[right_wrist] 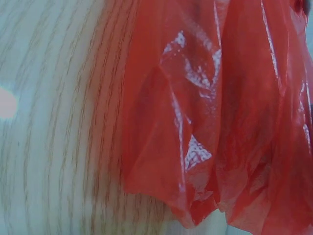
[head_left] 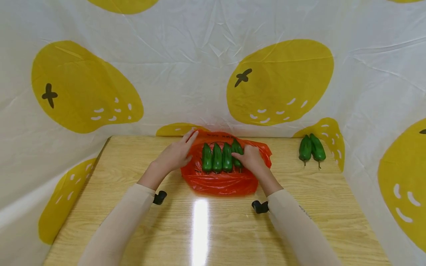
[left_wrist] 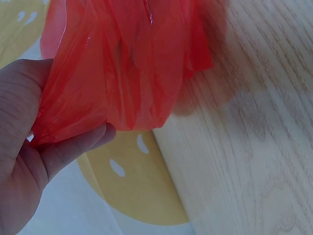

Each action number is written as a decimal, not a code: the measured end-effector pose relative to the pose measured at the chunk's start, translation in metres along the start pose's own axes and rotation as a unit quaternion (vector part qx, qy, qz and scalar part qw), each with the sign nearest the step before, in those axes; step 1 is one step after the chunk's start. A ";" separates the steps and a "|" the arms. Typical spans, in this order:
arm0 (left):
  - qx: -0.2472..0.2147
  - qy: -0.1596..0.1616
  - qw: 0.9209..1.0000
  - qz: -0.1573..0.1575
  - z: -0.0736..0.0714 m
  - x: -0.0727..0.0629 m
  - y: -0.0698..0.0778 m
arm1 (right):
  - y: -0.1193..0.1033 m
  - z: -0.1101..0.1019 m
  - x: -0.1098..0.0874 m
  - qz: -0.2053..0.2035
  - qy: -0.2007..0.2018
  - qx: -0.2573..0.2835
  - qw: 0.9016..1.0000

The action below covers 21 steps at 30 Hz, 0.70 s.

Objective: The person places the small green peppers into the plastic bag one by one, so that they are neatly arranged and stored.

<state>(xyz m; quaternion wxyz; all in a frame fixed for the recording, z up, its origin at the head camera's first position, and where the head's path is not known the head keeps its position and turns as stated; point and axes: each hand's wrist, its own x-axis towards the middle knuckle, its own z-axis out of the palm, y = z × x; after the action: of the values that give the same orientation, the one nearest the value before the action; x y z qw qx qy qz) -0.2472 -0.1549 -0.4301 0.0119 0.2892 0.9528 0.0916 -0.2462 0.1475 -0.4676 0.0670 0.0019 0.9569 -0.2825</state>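
A red plastic bag (head_left: 219, 184) lies spread on the table, its mouth wide. Three glossy green peppers (head_left: 217, 158) are lined up side by side in it, stems toward the person. Just right of them, my right hand (head_left: 254, 159) grips another green pepper (head_left: 236, 146), slightly tilted, thumb across it. At the bag's left edge is my left hand (head_left: 176, 153), fingers extended and thumb apart. In the left wrist view, red plastic (left_wrist: 117, 73) passes between that thumb and the fingers. The right wrist view shows crumpled bag (right_wrist: 195, 112); the hand itself is hidden there.
Two more green peppers (head_left: 311, 148) lie together at the table's back right. The wooden table (head_left: 139, 221) meets a hanging white cloth (head_left: 186, 81) with yellow fruit prints behind and at the sides. Black wrist mounts (head_left: 160, 197) stick out below both sleeves.
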 end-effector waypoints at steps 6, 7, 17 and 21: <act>0.008 -0.001 1.000 0.003 0.001 0.001 0.000 | 0.002 0.001 0.000 0.009 -0.019 -0.026 0.999; 0.009 -0.002 1.000 0.003 0.001 0.001 0.000 | 0.002 0.002 0.001 0.010 -0.021 -0.030 0.999; 0.009 -0.002 1.000 0.003 0.001 0.002 0.000 | 0.005 0.006 0.004 0.018 -0.019 -0.026 0.999; 0.010 0.000 1.000 0.004 0.001 0.002 0.000 | 0.007 0.007 0.004 0.014 -0.023 -0.028 0.999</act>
<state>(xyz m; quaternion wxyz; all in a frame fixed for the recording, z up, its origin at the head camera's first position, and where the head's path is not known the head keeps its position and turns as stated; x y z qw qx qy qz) -0.2487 -0.1542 -0.4311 0.0088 0.2931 0.9526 0.0817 -0.2491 0.1494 -0.4780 0.0926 0.0074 0.9625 -0.2550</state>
